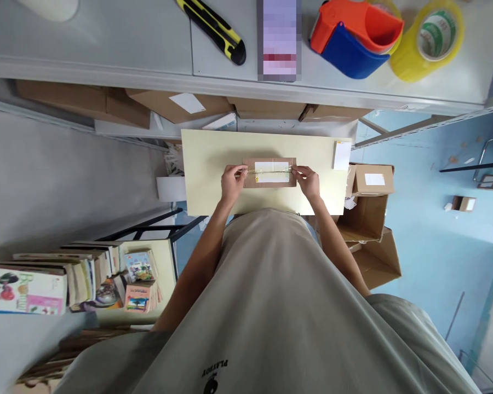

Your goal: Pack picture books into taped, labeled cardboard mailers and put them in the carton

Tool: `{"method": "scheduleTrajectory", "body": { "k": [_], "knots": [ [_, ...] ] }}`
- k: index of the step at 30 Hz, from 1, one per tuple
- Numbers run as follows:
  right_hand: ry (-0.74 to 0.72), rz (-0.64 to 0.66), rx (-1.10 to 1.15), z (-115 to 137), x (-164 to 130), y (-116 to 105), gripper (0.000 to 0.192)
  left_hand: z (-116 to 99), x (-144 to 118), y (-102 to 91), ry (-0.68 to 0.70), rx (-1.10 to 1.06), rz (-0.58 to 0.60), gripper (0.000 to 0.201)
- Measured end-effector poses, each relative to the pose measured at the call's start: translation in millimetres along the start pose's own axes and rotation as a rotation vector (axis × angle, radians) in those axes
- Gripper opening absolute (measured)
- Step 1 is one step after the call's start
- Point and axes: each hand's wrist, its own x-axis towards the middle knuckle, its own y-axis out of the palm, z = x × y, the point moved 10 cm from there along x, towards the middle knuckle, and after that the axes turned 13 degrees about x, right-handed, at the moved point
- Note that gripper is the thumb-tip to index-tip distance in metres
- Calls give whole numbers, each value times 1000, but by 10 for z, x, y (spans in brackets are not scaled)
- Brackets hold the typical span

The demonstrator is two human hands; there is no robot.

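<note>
A small brown cardboard box (249,179) with a white label (267,174) on top lies on the pale yellow table (205,197). Across the label runs a thin, shiny strip of clear tape (271,172), stretched from side to side. My left hand (232,183) pinches its left end at the box's left edge. At the right edge, my right hand (308,181) has the other end between thumb and fingers. Whether the tape is pressed down or held just above the label, I cannot tell.
On the shelf above are a yellow-black utility knife (217,30), an orange-blue tape dispenser (355,41) and a yellow tape roll (429,41). A white label pad (342,155) lies on the table's right. Cardboard boxes (372,180) stand right, books (94,273) left.
</note>
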Motion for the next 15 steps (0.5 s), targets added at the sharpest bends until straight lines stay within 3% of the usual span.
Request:
{"method": "scheduleTrajectory", "body": {
  "k": [9, 15],
  "knots": [
    [-27, 70, -322, 136, -75, 119, 45, 107, 82, 77, -14, 1, 22, 22],
    [-28, 79, -308, 152, -54, 117, 45, 119, 138, 105, -59, -13, 39, 20]
  ]
}}
